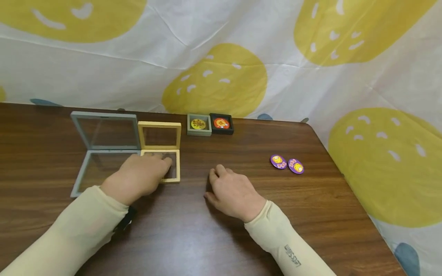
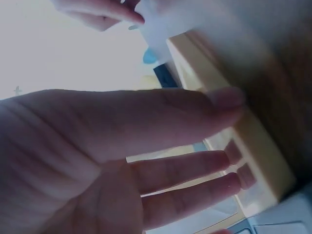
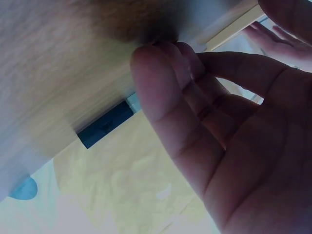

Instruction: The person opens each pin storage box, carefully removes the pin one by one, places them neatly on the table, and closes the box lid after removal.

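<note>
I log the yellow hinged frame (image 1: 160, 149) left of centre in the head view, lid (image 1: 159, 124) upright presumably to bare its lower film (image 1: 173, 165), left grip (image 1: 139, 176) unclenched, fingers straight there, right grip (image 1: 236, 193) loosely curled, empty.

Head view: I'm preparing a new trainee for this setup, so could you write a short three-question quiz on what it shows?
1. Multiple choice: which hand is at the yellow frame?
A) the left hand
B) the right hand
C) neither

2. True or false: both purple discs lie on the table, outside any frame.

3. Count: how many frames show in the head view?

Key:
1. A
2. True
3. Four: the large blue-grey frame, the yellow frame, the small grey-green frame and the black frame.
</note>
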`<control>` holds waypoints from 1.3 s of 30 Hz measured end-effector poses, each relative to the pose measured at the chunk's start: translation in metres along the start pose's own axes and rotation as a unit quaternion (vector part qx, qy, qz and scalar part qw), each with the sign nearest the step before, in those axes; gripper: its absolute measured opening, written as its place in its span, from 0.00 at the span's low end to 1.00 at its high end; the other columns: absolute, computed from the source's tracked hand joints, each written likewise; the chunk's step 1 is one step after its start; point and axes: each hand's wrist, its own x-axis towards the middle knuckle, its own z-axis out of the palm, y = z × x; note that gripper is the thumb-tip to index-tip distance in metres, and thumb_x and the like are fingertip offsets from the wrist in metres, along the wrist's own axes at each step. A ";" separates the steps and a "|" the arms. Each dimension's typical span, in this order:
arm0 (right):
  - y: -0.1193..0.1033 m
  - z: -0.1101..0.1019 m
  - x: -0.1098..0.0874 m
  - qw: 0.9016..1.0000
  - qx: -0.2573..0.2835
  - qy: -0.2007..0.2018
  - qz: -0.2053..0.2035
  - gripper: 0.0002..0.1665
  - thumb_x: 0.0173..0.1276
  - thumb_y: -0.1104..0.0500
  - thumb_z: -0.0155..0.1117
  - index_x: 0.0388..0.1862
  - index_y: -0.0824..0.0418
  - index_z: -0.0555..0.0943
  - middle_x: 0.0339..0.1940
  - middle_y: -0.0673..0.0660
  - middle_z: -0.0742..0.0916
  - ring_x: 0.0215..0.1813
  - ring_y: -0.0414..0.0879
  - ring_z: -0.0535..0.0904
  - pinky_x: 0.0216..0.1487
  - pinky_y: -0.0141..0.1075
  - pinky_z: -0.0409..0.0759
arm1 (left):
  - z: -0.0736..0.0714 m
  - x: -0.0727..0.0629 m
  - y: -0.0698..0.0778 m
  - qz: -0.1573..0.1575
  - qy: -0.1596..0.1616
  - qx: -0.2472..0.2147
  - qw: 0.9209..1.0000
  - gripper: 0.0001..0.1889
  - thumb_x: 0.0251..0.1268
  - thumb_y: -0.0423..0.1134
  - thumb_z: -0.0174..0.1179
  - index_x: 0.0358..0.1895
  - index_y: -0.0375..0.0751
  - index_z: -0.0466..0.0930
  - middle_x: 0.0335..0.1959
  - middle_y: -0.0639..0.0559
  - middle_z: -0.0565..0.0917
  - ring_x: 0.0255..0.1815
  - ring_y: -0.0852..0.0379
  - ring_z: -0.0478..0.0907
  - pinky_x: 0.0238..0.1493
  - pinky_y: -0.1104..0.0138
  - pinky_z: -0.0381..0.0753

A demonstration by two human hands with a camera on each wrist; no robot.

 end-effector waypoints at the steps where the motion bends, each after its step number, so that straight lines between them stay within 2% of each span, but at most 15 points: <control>1: 0.000 0.000 0.000 1.000 0.000 0.001 0.000 0.29 0.63 0.42 0.62 0.54 0.62 0.78 0.37 0.54 0.80 0.35 0.47 0.81 0.31 0.40 0.81 | 0.000 0.000 -0.002 -0.002 0.003 -0.001 1.000 0.08 0.62 0.27 0.54 0.42 0.41 0.76 0.50 0.40 0.81 0.49 0.40 0.80 0.34 0.48 0.79; 6: -0.001 0.000 0.002 1.000 0.002 0.001 -0.002 0.29 0.63 0.42 0.62 0.53 0.62 0.78 0.37 0.54 0.80 0.36 0.47 0.81 0.32 0.40 0.81 | -0.002 -0.002 -0.006 -0.010 0.008 -0.001 1.000 0.06 0.59 0.28 0.56 0.36 0.42 0.75 0.43 0.42 0.81 0.42 0.42 0.80 0.30 0.51 0.78; 9: -0.002 -0.001 0.004 1.000 0.000 0.001 -0.006 0.29 0.63 0.42 0.62 0.53 0.62 0.78 0.38 0.54 0.80 0.36 0.47 0.81 0.32 0.40 0.81 | -0.005 -0.005 -0.005 -0.021 -0.006 0.007 1.000 0.07 0.57 0.28 0.58 0.39 0.42 0.76 0.44 0.41 0.81 0.44 0.41 0.79 0.33 0.50 0.78; 11: -0.003 -0.001 0.005 1.000 -0.002 0.001 -0.008 0.29 0.63 0.42 0.62 0.53 0.62 0.79 0.38 0.54 0.80 0.36 0.47 0.81 0.31 0.40 0.81 | -0.008 -0.009 -0.002 -0.021 0.001 0.017 1.000 0.07 0.55 0.29 0.61 0.38 0.41 0.79 0.42 0.41 0.81 0.43 0.42 0.79 0.36 0.49 0.78; 15: -0.004 -0.004 0.007 1.000 -0.007 0.002 -0.013 0.27 0.63 0.42 0.62 0.51 0.61 0.80 0.37 0.54 0.80 0.35 0.47 0.81 0.29 0.40 0.81 | -0.014 -0.016 0.011 0.004 0.038 0.040 0.998 0.11 0.50 0.39 0.69 0.37 0.41 0.81 0.38 0.43 0.81 0.43 0.43 0.78 0.41 0.49 0.77; 17: -0.005 -0.004 0.008 1.000 -0.010 0.005 -0.015 0.26 0.63 0.42 0.62 0.50 0.61 0.80 0.36 0.53 0.79 0.34 0.47 0.80 0.29 0.40 0.80 | -0.016 -0.019 0.016 0.021 0.054 0.043 0.997 0.17 0.47 0.45 0.72 0.38 0.41 0.81 0.40 0.43 0.81 0.45 0.43 0.78 0.43 0.49 0.77; 21: -0.007 -0.005 0.011 1.000 -0.008 0.008 -0.023 0.24 0.63 0.42 0.62 0.46 0.59 0.81 0.35 0.53 0.79 0.34 0.47 0.80 0.28 0.40 0.80 | -0.018 -0.021 0.021 0.036 0.042 0.038 0.998 0.24 0.48 0.50 0.71 0.46 0.39 0.79 0.50 0.41 0.81 0.51 0.43 0.77 0.47 0.50 0.77; 25: -0.004 -0.005 0.014 1.000 0.010 -0.008 -0.028 0.21 0.64 0.42 0.61 0.45 0.57 0.81 0.37 0.53 0.78 0.34 0.47 0.80 0.28 0.41 0.80 | -0.014 -0.025 0.035 0.068 -0.004 0.005 0.998 0.31 0.48 0.54 0.70 0.53 0.39 0.78 0.58 0.40 0.78 0.59 0.42 0.75 0.56 0.49 0.76; 27: 0.000 -0.005 0.015 0.999 0.028 -0.018 -0.023 0.20 0.65 0.43 0.61 0.46 0.56 0.81 0.37 0.53 0.78 0.35 0.47 0.80 0.29 0.42 0.80 | -0.009 -0.026 0.047 0.094 -0.044 -0.015 0.994 0.37 0.42 0.59 0.72 0.57 0.44 0.77 0.63 0.42 0.76 0.64 0.44 0.72 0.60 0.49 0.73; 29: 0.006 -0.005 0.017 0.999 0.043 -0.028 -0.011 0.21 0.66 0.44 0.60 0.48 0.56 0.81 0.39 0.54 0.79 0.37 0.48 0.80 0.32 0.44 0.80 | -0.004 -0.027 0.061 0.114 -0.084 -0.016 0.990 0.45 0.33 0.63 0.73 0.62 0.53 0.74 0.67 0.42 0.71 0.68 0.45 0.68 0.63 0.49 0.70; 31: 0.013 -0.006 0.020 0.998 0.053 -0.035 0.004 0.22 0.67 0.45 0.59 0.52 0.57 0.80 0.42 0.55 0.80 0.42 0.50 0.81 0.37 0.46 0.81 | 0.001 -0.026 0.074 0.126 -0.106 0.007 0.986 0.50 0.27 0.66 0.74 0.65 0.58 0.71 0.69 0.42 0.69 0.69 0.46 0.67 0.64 0.50 0.70; 34: 0.024 -0.006 0.029 0.997 0.061 -0.046 0.030 0.26 0.68 0.46 0.58 0.59 0.60 0.77 0.53 0.58 0.81 0.53 0.53 0.80 0.48 0.48 0.81 | 0.005 -0.023 0.090 0.127 -0.125 0.056 0.982 0.53 0.24 0.66 0.75 0.67 0.60 0.68 0.70 0.39 0.67 0.69 0.43 0.66 0.63 0.54 0.72; 39: 0.030 -0.011 0.060 0.993 0.082 -0.059 0.065 0.32 0.70 0.48 0.56 0.68 0.62 0.68 0.70 0.61 0.71 0.71 0.56 0.68 0.64 0.50 0.72 | 0.006 -0.017 0.099 0.126 -0.137 0.084 0.979 0.53 0.25 0.66 0.75 0.67 0.57 0.68 0.70 0.38 0.66 0.69 0.41 0.66 0.64 0.57 0.72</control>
